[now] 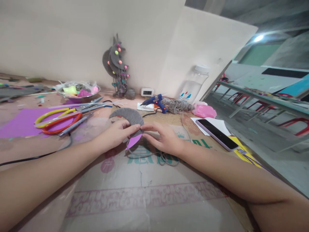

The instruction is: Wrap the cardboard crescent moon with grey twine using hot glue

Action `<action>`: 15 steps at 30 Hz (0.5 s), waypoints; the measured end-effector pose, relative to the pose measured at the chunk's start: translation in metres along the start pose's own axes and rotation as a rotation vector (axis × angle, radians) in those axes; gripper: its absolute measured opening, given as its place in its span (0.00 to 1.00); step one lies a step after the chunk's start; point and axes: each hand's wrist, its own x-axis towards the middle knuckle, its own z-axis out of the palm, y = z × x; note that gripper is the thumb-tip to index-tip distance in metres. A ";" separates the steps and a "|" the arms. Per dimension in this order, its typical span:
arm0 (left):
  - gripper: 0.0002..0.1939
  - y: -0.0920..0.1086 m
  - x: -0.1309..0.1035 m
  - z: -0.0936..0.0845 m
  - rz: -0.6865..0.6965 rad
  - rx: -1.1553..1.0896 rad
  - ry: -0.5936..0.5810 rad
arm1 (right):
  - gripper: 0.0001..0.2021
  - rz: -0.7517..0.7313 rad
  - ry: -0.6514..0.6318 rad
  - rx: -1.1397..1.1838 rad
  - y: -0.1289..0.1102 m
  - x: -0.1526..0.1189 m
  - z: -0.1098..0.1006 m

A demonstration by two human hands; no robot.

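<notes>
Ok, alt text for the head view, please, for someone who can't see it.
A person's left hand holds a grey, yarn-wrapped crescent, the right hand at its lower tip, over a printed work surface. Behind are a blue-and-orange glue gun and tangled grey yarn, with a grey crescent ornament dotted with coloured balls against the pale wall.

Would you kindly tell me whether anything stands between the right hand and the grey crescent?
Nothing visible does: the fingertips of the right hand are right at the lower end of the grey crescent, close by the thumb of the left hand, which holds it.
</notes>
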 end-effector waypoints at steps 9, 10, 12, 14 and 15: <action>0.18 -0.005 0.003 0.003 0.040 -0.200 -0.090 | 0.16 0.028 -0.009 0.084 -0.002 0.004 -0.011; 0.19 -0.007 0.003 0.003 0.022 -0.256 -0.103 | 0.16 0.056 0.016 0.094 0.000 0.007 -0.015; 0.19 -0.008 0.003 0.004 -0.024 -0.326 -0.101 | 0.13 0.120 0.088 0.053 0.007 0.012 -0.021; 0.19 -0.008 0.002 0.004 -0.050 -0.359 -0.089 | 0.10 0.161 0.132 -0.051 0.016 0.016 -0.025; 0.19 -0.008 0.002 0.004 -0.048 -0.373 -0.086 | 0.11 0.152 0.115 -0.102 0.020 0.018 -0.025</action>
